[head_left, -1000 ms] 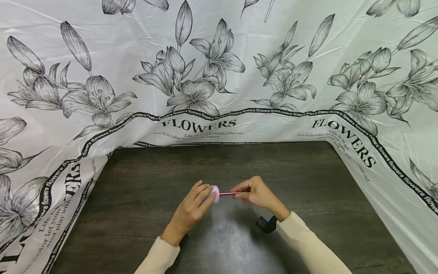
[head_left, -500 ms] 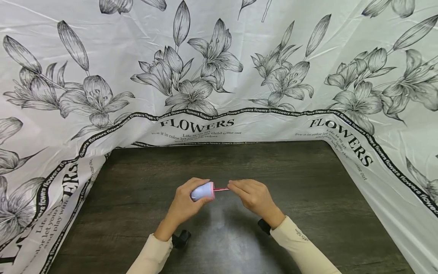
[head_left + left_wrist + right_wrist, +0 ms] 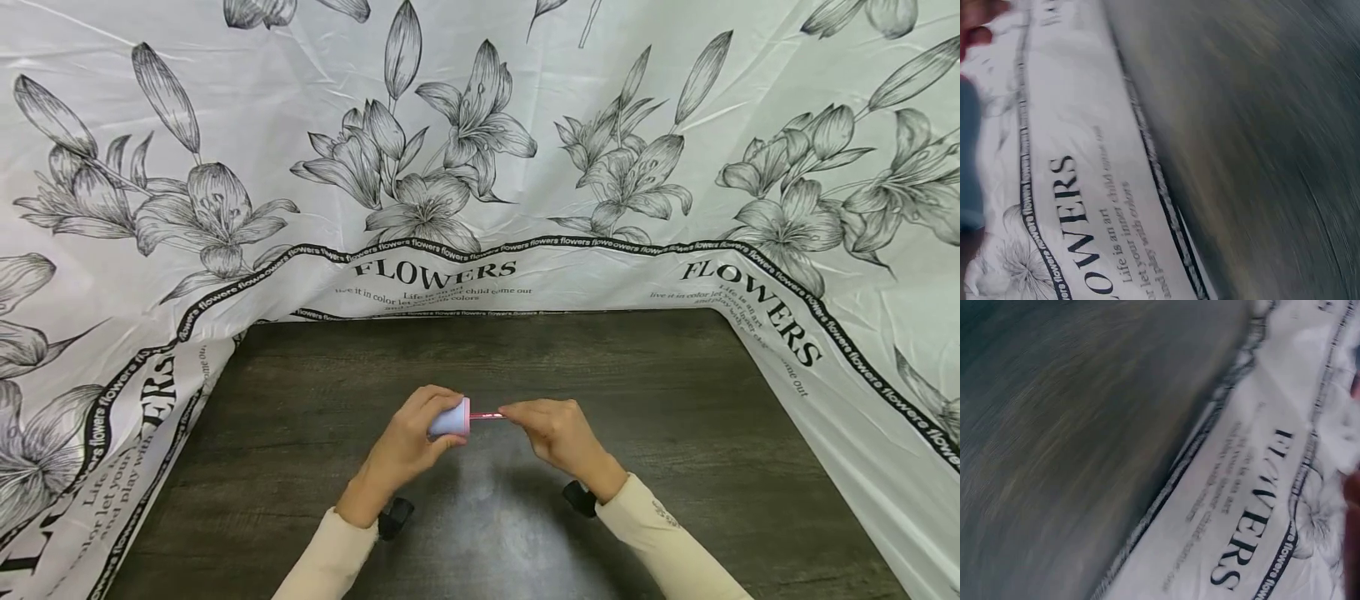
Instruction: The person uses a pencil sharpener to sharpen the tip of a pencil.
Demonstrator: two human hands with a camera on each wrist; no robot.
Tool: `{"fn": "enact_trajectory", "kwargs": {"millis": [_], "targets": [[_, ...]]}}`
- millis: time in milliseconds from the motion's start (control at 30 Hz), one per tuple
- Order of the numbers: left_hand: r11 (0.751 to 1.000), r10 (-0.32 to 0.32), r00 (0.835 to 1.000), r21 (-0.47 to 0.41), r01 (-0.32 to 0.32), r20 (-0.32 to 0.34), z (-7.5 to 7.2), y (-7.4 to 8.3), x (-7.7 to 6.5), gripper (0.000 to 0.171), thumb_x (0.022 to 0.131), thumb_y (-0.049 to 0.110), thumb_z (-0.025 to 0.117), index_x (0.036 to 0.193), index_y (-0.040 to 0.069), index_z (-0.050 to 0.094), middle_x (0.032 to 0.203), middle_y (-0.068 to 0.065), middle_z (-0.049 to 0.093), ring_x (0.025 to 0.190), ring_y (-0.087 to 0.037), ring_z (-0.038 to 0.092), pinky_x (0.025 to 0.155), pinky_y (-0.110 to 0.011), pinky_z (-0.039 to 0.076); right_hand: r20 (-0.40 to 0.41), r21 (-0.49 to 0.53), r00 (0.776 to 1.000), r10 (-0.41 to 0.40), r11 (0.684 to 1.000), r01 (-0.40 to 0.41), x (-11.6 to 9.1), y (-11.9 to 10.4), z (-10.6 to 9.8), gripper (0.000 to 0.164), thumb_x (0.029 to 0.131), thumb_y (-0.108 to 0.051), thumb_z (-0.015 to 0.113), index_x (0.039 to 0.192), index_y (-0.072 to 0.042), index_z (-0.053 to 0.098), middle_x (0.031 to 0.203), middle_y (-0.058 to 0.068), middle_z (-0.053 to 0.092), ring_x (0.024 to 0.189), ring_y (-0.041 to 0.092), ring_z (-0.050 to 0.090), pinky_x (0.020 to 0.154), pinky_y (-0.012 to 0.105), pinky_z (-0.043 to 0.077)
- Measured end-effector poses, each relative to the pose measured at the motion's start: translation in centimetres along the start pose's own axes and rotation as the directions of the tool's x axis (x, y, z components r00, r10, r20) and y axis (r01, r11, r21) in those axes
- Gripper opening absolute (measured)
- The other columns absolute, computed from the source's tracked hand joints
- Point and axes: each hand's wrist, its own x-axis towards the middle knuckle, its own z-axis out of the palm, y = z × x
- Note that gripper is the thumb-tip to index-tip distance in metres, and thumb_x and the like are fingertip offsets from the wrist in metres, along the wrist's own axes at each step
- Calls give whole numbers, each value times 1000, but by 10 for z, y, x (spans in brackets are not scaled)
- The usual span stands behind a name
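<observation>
In the head view, my left hand (image 3: 406, 440) grips a small lavender pencil sharpener (image 3: 449, 420) with a pink rim, thumb below and fingers over the top. A thin red pencil (image 3: 487, 416) sticks level out of the rim's right side. My right hand (image 3: 561, 432) pinches the pencil's other end, which its fingers hide. Both hands are above the table's middle. At the left edge of the left wrist view, a blurred part of the sharpener (image 3: 969, 153) shows. Only slivers of the right fingers (image 3: 1352, 487) enter the right wrist view.
A dark wood-grain table (image 3: 480, 354) spreads under both hands. White cloth (image 3: 600, 279) with printed lilies and lettering lines its back and sides. Black wrist mounts (image 3: 395, 518) hang below both wrists. Motion blurs the wrist views.
Over the last second both wrists have turned, the left hand uncovering the sharpener's lavender body and the right hand's back rolling upward. Since half a second ago they have turned only slightly.
</observation>
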Motion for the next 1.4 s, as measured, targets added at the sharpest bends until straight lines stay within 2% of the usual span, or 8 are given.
{"fn": "enact_trajectory", "kwargs": {"millis": [100,300,367,533,633,933,1167,1400], "targets": [[938,277,958,237,-251,-80,8,-4,-3,26,86,15,67,105,-3,63,106,-14,60,99,-28,60,88,-43,53,187,284,956,228,919,-274,4,-1,-9,18,85,5,65,102,1,73,86,12,74,67,9,68,55,17,53],[702,639,741,548,-454,-205,26,-7,-5,13,97,1,51,95,4,63,96,-12,62,92,-27,60,84,-42,52,564,504,692,450,476,-721,5,6,-19,21,89,-1,64,105,10,68,85,23,71,61,12,67,52,33,56],[717,627,746,541,-440,-224,28,-7,-6,12,97,2,51,95,5,62,97,-12,62,92,-27,59,85,-42,51,557,482,697,452,508,-714,5,6,-19,21,89,-3,65,106,7,69,86,19,73,63,11,67,51,28,54],[931,309,931,259,-256,-192,22,-7,-12,24,96,20,57,105,-2,63,106,-16,59,98,-28,58,87,-38,51,244,228,927,283,913,-339,5,0,-10,23,81,-1,73,104,-4,73,91,6,75,73,11,70,58,16,51],[999,47,991,12,-46,-124,15,-5,-13,40,82,20,76,113,-1,62,111,-14,60,98,-26,59,79,-35,53,58,-51,998,39,998,-36,3,0,-4,20,84,-3,70,104,-6,73,93,4,74,77,12,70,65,20,55],[767,-515,823,-300,567,240,-5,1,-1,44,77,27,80,117,14,68,107,-5,68,76,-12,58,60,-24,49,-69,-323,965,-253,921,218,0,3,3,26,100,-7,48,100,-4,73,90,3,74,72,11,69,62,22,55],[999,-23,1000,-23,23,-15,7,2,-2,46,68,10,84,109,-1,64,107,-11,62,92,-23,61,75,-31,55,49,2,999,10,1000,-10,3,-1,-2,14,91,-1,61,99,-2,73,84,6,74,65,9,68,56,16,52],[788,527,833,462,-407,-166,24,-5,-7,19,99,5,48,95,0,65,100,-13,64,94,-27,61,88,-42,51,476,389,743,471,644,-658,13,-4,-19,15,86,-5,69,98,0,74,77,12,73,49,3,57,38,18,38]]}}
